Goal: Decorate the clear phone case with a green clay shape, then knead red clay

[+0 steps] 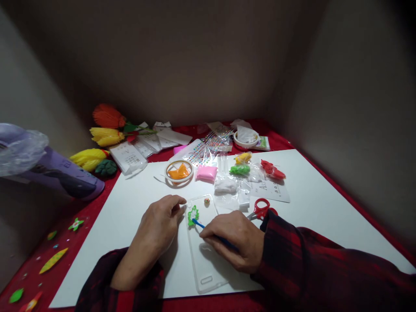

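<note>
A clear phone case (208,255) lies flat on the white board. My left hand (162,219) is closed, its thumb and forefinger at the case's upper left edge. In a pen-like grip, my right hand (234,238) holds a slim blue modelling tool (199,223) whose tip touches the green and white clay shape (193,215) on the case. Beside that shape, near the case's top, sits a small round embellishment (207,200). My right hand and sleeve cover part of the case's right side.
Red-handled scissors (261,209) lie by my right wrist. Beyond the case are a tape roll (178,173) with orange clay in it, a pink clay packet (206,173) and a red clay packet (272,169). A purple tumbler (71,173) and artificial flowers (108,116) are at left.
</note>
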A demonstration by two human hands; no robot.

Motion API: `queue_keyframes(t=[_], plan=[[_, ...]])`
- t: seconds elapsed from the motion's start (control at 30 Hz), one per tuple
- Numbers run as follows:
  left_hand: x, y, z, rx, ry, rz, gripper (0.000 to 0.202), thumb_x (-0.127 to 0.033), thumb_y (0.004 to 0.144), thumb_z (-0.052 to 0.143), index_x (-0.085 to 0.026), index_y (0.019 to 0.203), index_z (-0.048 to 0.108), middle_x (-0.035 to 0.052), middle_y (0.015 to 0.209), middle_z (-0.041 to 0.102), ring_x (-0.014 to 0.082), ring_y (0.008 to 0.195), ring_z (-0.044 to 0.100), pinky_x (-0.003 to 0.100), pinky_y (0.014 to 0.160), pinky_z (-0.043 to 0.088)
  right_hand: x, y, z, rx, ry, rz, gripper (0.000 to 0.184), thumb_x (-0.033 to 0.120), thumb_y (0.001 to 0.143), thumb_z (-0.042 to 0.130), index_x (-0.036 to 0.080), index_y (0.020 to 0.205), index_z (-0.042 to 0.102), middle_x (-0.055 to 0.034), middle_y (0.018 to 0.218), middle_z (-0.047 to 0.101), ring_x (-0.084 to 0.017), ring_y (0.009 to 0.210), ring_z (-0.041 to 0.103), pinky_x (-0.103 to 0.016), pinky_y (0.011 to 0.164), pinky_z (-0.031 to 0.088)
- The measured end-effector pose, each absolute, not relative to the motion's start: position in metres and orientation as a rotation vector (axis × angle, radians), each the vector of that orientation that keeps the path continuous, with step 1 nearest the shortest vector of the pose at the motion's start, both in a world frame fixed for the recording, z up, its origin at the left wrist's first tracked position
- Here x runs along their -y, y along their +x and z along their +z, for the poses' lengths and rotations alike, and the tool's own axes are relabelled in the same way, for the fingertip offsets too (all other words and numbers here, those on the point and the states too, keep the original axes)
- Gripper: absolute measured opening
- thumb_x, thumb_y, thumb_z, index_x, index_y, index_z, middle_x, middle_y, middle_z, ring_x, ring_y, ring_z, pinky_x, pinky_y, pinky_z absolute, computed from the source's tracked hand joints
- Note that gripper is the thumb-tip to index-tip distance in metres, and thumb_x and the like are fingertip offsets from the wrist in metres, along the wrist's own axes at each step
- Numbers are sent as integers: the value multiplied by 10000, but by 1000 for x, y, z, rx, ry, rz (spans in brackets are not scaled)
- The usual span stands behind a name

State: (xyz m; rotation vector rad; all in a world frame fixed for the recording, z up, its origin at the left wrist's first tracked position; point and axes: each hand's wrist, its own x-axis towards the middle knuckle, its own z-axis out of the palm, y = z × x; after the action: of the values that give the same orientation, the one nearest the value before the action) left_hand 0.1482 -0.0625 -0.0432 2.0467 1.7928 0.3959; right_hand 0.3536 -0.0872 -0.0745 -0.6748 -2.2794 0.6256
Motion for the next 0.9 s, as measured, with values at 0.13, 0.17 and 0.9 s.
queue_keyframes(t=[0.13,0.17,0.9], plan=[[64,148,-42,-1800,2055,400,192,-181,811,510,-172,920,668,87,920,712,236,824,635,347,740,457,87,353,-76,2284,-679,633,165,127,862,455,161,945,593,-48,807,686,-152,733,638,-255,650,462],[64,148,-42,-1800,2052,405,192,-175,807,510,-172,916,668,85,919,713,235,823,635,347,742,457,87,353,-77,2289,-684,635,164,130,863,455,161,946,594,-49,811,686,-154,741,640,-257,657,464],[63,148,-43,-1796,2058,395,205,-155,801,511,-170,928,671,92,930,715,238,836,642,349,753,460,87,352,-76,2273,-703,637,167,126,867,446,160,939,593,-51,792,681,-154,725,636,-258,647,464]])
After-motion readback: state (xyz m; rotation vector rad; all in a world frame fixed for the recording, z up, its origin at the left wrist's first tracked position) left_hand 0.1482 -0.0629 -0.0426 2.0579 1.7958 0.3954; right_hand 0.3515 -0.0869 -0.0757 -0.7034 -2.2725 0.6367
